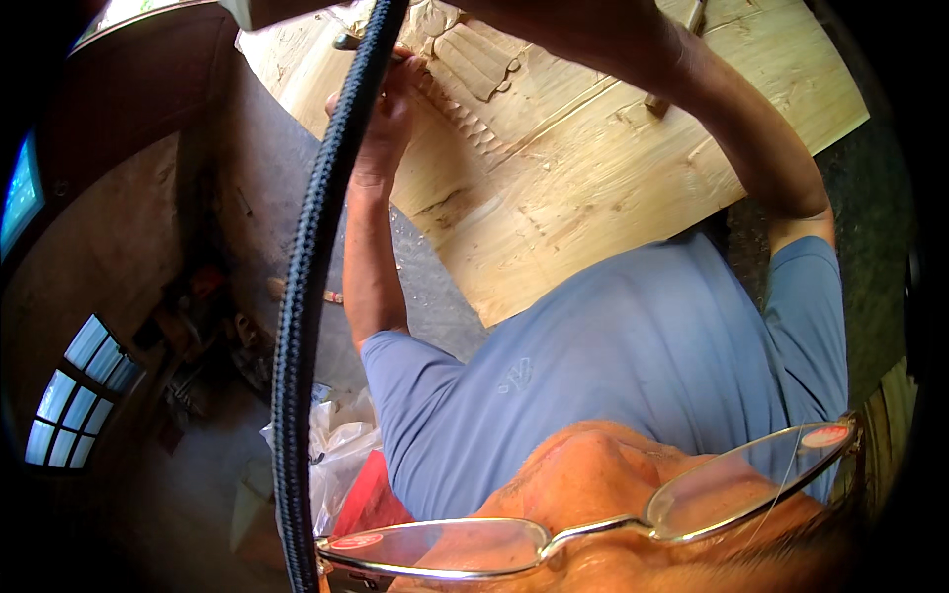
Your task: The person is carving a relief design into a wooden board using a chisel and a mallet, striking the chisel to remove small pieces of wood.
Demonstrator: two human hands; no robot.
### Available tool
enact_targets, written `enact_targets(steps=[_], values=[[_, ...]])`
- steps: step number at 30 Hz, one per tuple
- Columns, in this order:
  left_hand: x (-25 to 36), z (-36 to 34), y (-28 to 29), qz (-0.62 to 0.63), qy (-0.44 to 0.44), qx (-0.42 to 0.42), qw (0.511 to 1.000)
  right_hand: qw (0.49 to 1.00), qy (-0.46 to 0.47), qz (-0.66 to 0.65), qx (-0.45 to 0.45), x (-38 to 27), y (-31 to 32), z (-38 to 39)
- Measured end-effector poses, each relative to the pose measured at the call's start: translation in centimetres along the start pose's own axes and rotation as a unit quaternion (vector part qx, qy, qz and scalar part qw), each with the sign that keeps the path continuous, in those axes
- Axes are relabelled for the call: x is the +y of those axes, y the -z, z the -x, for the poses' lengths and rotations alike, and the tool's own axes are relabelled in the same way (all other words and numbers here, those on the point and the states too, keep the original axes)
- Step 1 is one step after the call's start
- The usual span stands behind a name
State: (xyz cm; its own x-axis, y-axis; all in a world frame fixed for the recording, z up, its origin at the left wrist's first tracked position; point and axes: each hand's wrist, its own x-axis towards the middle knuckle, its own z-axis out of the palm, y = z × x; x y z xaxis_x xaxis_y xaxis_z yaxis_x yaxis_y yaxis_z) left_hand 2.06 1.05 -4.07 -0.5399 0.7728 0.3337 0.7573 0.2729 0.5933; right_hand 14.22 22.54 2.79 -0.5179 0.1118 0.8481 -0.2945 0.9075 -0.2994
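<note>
Left hand is near edge of carved board, its grip unclear; plain wood lies rightward; right hand is outside view.

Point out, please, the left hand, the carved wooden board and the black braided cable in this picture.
Left hand [389, 121]: head view, on the middle of the hand.
Carved wooden board [593, 203]: head view, on its bare surface.
Black braided cable [310, 247]: head view, partway along its length.

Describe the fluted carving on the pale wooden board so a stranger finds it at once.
Start at the large pale wooden board beyond the blue-grey shirt. Near the picture's top, up and right of the left hand, lies the fluted carving. Its long grooves set it apart from the narrow notched strip beside it.
</note>
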Motion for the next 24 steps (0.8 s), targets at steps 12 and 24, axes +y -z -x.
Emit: enact_targets(steps=[12,24], values=[[-1.8,0.2,-0.1,0.023,0.010,-0.024,0.999,1.000,-0.018,-0.006,-0.001,0.3,0.9,0.3],[-0.4,-0.4,0.2,0.014,-0.020,-0.047,0.999,1.000,-0.007,0.007,-0.014,1.1,-0.2,1.4]])
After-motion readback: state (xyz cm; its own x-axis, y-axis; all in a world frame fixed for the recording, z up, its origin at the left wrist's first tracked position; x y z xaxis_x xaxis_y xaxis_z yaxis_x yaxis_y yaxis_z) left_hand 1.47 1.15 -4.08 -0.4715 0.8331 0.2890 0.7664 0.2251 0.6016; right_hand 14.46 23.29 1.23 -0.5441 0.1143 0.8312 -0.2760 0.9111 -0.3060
